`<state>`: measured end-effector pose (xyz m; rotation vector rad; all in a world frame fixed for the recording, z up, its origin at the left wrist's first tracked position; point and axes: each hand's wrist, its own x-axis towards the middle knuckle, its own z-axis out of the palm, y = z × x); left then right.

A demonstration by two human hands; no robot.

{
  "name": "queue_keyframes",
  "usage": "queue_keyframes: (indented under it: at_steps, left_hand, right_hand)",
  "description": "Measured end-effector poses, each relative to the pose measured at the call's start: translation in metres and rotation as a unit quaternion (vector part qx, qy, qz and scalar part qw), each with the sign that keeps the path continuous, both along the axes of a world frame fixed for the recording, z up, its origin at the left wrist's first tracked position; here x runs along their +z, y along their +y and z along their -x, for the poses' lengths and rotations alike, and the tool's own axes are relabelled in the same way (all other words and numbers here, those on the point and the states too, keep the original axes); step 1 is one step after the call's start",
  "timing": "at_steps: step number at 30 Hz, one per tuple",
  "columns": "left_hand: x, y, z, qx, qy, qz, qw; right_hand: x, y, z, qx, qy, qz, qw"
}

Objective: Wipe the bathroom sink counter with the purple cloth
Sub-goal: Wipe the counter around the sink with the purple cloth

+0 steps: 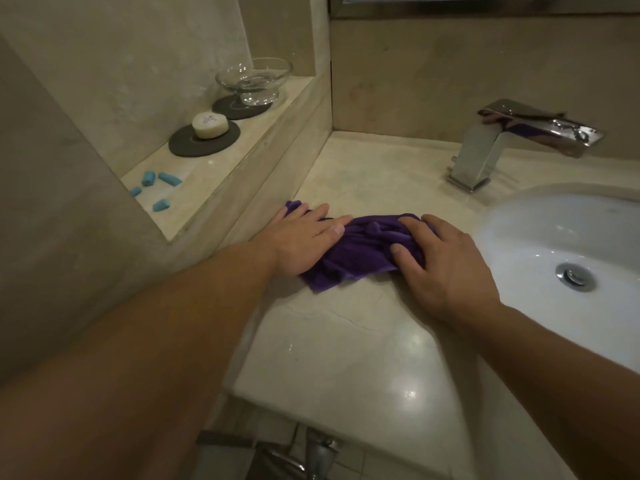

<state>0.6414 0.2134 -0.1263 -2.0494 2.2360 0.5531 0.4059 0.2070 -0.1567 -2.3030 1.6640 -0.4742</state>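
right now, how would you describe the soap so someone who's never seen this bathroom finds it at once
Look at the raised stone ledge left of the sink counter. On it, the nearer dark round coaster carries the soap, a pale round bar. The farther coaster holds only a clear glass dish.

Lying crumpled in a long, creased bunch: purple cloth, stretching crosswise on the glossy beige counter (one corner poking out at the far-left end), near the basin.
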Motion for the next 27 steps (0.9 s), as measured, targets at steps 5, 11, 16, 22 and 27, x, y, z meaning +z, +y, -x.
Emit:
queue_keyframes:
  at_steps: [5,11,16,22,27]
  left_hand:
    - [-0.003,0.009,-0.002,-0.001,-0.004,0.006,1.0]
    - [-0.002,0.024,-0.002,-0.004,-0.011,0.008,1.0]
    - [-0.002,0.036,-0.002,-0.005,-0.009,0.012,1.0]
    - [0.001,0.053,-0.002,-0.002,-0.001,0.01,1.0]
    - [0.0,0.063,-0.002,0.001,-0.007,0.01,1.0]
  right_hand:
    - [-0.003,0.014,-0.003,-0.003,-0.004,0.006,1.0]
    - [-0.004,0.029,-0.007,-0.014,-0.003,0.008,1.0]
    - [-0.003,0.045,-0.01,-0.021,-0.005,0.009,1.0]
    - [-0.005,0.06,-0.012,-0.027,-0.013,0.018,0.999]
    - [-0.005,0.071,-0.011,-0.021,-0.004,0.016,1.0]
